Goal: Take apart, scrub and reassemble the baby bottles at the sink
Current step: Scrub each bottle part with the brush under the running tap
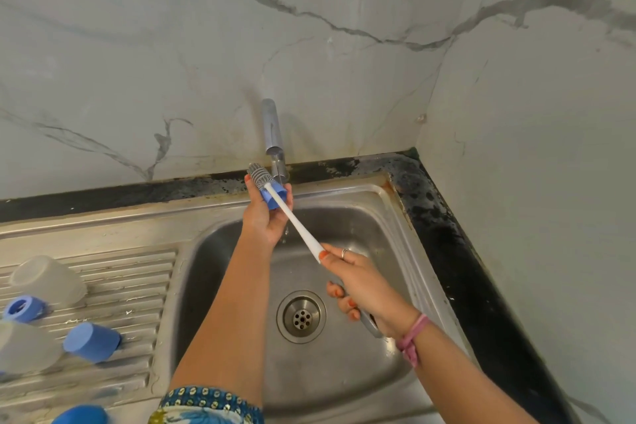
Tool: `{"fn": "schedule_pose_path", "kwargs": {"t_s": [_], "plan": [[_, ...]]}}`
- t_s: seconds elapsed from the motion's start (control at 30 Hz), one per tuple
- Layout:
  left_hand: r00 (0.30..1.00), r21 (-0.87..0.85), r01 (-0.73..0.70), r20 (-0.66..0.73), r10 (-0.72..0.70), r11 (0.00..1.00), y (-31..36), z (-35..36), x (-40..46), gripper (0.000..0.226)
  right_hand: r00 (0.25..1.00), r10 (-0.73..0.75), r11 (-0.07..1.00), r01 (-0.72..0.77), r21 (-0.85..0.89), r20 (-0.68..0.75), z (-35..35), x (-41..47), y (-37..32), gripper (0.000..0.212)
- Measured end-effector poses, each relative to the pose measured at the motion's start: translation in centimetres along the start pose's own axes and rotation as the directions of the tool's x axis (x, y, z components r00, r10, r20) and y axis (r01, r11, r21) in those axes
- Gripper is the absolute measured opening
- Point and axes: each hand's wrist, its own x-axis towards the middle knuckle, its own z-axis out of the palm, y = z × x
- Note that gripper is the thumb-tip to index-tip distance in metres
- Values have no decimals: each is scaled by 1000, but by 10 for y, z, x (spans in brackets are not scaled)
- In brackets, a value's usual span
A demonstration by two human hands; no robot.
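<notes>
From the head view we see the left hand point(263, 213) raised over the back edge of the sink point(395, 217), just below the tap point(273, 134). Its fingers curl round a blue collar ring point(275, 198), holding it up beside the spout. The bottle brush point(292, 213) runs through that ring: its grey bristle head pokes out past the ring toward the wall, and its white handle slants down and to the right.

The right hand point(358, 282) grips the lower end of the brush handle over the middle of the basin, thumb and forefinger pinched along the white shaft and the other fingers wrapped round the grey end. We note a ring on one finger and a pink band at the wrist. The drain point(301, 317) lies in the basin floor, below and between the two forearms.

On the ribbed draining board point(144, 286) at the left of the sink lie other bottle parts. A clear bottle body point(48, 280) lies on its side near the left edge, with a blue ring point(24, 309) just in front of it. A blue cap point(92, 342) lies nearer the basin, and a second clear bottle point(24, 348) lies just beside it at the left edge. Another blue piece point(82, 416) shows at the bottom edge, cut off, so we cannot tell which part it is.
</notes>
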Motion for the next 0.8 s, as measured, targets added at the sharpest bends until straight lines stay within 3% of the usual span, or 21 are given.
{"fn": "schedule_pose_path", "kwargs": {"t_s": [0.1,0.33,0.53,0.67,0.8], "plan": [[999,26,-16,34,15,1000,-1,-4,-2,43,996,44,988,-55,141,80,1,-4,1,24],[997,-126,-73,-45,68,989,5,-13,-2,46,973,101,962,-148,230,206,-10,-26,23,25],[999,137,3,-44,3,991,-16,-5,-4,31,994,66,978,-82,193,89,-16,-4,-1,23],[997,25,-30,-65,31,999,-5,-11,-1,50,999,25,999,-26,27,38,-27,-11,8,20],[999,56,-34,-12,35,998,-2,-19,1,55,1000,25,1000,-25,-17,-6,-36,-21,18,24]]}}
